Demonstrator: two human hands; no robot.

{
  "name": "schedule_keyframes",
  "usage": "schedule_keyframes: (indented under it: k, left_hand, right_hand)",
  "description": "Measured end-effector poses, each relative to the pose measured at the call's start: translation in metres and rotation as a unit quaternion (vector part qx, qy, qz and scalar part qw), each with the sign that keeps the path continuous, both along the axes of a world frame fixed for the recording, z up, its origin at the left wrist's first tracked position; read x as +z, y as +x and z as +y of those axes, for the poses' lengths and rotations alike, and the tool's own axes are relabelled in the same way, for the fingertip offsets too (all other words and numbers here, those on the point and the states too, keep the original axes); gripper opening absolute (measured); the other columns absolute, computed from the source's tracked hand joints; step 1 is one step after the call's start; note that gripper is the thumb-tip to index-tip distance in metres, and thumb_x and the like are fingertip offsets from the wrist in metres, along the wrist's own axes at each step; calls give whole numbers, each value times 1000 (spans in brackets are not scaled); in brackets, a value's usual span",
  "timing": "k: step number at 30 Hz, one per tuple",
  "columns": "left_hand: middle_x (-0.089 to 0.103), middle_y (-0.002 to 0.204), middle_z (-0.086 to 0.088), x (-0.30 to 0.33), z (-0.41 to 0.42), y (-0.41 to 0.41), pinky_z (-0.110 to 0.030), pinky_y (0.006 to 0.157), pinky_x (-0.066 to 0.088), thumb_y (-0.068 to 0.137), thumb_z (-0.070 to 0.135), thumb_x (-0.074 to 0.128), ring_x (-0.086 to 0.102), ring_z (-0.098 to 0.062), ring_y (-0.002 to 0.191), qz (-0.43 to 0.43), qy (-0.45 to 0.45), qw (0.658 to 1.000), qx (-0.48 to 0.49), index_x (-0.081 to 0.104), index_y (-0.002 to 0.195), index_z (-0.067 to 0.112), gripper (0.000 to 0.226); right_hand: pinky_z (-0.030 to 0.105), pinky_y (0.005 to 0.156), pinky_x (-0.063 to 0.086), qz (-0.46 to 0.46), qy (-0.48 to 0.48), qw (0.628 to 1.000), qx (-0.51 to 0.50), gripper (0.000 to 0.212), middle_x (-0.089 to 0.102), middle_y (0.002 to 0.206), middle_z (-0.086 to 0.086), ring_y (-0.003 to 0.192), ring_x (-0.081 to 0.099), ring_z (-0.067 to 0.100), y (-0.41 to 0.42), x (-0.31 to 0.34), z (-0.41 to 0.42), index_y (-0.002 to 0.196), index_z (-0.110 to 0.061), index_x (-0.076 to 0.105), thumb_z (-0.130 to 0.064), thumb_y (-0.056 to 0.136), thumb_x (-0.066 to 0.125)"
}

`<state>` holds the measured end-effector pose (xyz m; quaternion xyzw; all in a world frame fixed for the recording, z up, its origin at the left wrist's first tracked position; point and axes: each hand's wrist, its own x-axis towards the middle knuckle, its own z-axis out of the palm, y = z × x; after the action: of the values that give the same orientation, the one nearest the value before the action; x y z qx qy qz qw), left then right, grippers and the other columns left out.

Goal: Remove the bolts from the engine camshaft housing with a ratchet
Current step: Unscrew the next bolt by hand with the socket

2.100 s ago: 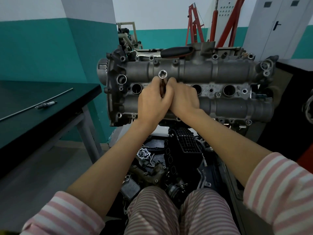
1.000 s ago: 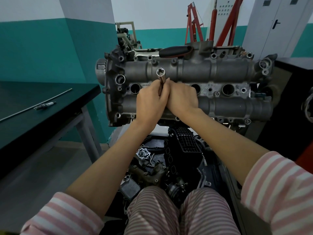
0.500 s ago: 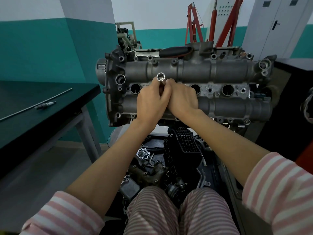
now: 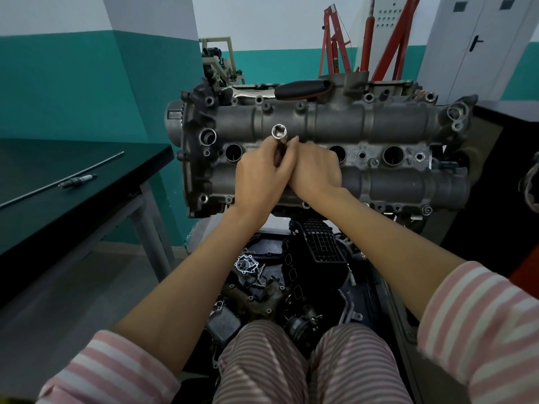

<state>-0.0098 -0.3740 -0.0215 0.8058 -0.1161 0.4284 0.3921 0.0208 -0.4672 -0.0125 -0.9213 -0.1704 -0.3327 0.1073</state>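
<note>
Both forearms are stretched toward 12 o'clock. A socket [image 4: 279, 132] (open end toward the camera) is gripped by the curled fingers of the left hand [image 4: 258, 177] and right hand [image 4: 316, 170], pressed together against the engine housing [image 4: 379, 123]. A ratchet [image 4: 303, 89] is laid on top.

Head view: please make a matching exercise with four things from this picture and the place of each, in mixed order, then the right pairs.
1. socket
2. black-handled ratchet
3. spark plug
4. red hoist

A. on the dark table at left
B. by the far wall
C. held in both hands
D. lying on top of the engine

Pairs: 1-C, 2-D, 3-A, 4-B
</note>
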Motion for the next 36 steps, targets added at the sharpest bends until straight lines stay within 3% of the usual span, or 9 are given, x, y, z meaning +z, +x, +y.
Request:
schedule_keyframes:
  k: [6, 9, 12, 15, 20, 24, 28, 32, 36]
  left_hand:
    - [58, 62, -5, -2, 2, -1, -31, 53, 42, 94, 26, 48, 55, -15, 54, -3, 23, 1000, -7, 51, 90, 5, 22]
    - [54, 57, 2, -1, 1, 1, -28, 51, 38, 95, 27, 47, 51, -9, 52, 8, 21, 1000, -3, 51, 79, 11, 23]
    - [36, 45, 9, 1, 1, 4, -20, 47, 27, 95, 30, 51, 39, -7, 43, 18, -13, 1000, 5, 34, 56, 21, 43]
    - [29, 42, 9, 3, 0, 3, -22, 46, 25, 94, 31, 54, 30, -11, 41, 11, -23, 1000, 2, 27, 50, 20, 53]
    - [29, 43, 9, 1, -1, 1, -20, 46, 25, 93, 32, 55, 29, -11, 41, 5, -12, 1000, 2, 30, 51, 20, 51]
    - [46, 51, 2, -1, 1, 0, -21, 50, 33, 92, 33, 52, 46, -15, 51, 1, -16, 1000, -11, 53, 74, 6, 33]
    - [55, 59, 1, -2, 2, 0, -25, 53, 38, 92, 31, 48, 52, -12, 54, 4, -10, 1000, -8, 53, 82, 7, 26]
    - [48, 50, 5, 0, 1, 2, -21, 49, 33, 94, 32, 48, 46, -9, 47, 19, -15, 1000, -2, 43, 64, 20, 33]
    - [41, 43, 2, 2, 0, 3, -26, 49, 33, 94, 34, 53, 37, -11, 44, 10, -31, 999, -6, 48, 57, 3, 49]
  right_hand:
    - [32, 55, 26, 15, 7, 1000, 2, 12, 63, 80, 7, 60, 47, 23, 4, -1, 0, 86, -17, 33, -25, 95, 36]
    - [32, 51, 22, 10, 16, 1000, 12, 13, 59, 72, 5, 56, 47, 24, 4, -3, 0, 88, -15, 32, -26, 94, 37]
    - [31, 54, 26, -6, 11, 1000, 17, 22, 64, 78, 9, 70, 61, 31, 4, -3, -1, 98, -10, 46, -30, 93, 37]
    - [30, 57, 26, -16, 5, 1000, 14, 28, 66, 82, 12, 75, 62, 32, 3, -3, -1, 96, -9, 56, -30, 93, 37]
    - [32, 58, 26, -4, 1, 1000, 11, 21, 66, 87, 12, 80, 61, 32, 0, 0, 0, 87, -13, 54, -23, 93, 36]
    - [31, 54, 24, 16, 10, 1000, 4, 11, 65, 84, 9, 74, 60, 30, 3, -1, 0, 88, -16, 39, -25, 94, 36]
    - [33, 51, 27, 19, 26, 999, 14, 16, 65, 78, 9, 66, 58, 29, 5, -2, -1, 88, -17, 29, -29, 95, 36]
    - [32, 51, 23, 6, 27, 999, 18, 20, 65, 79, 10, 65, 56, 29, 4, -3, -1, 94, -13, 42, -32, 94, 37]
    - [30, 57, 25, -9, 17, 1000, 12, 26, 67, 82, 11, 75, 61, 30, 3, -2, -1, 94, -11, 58, -28, 93, 38]
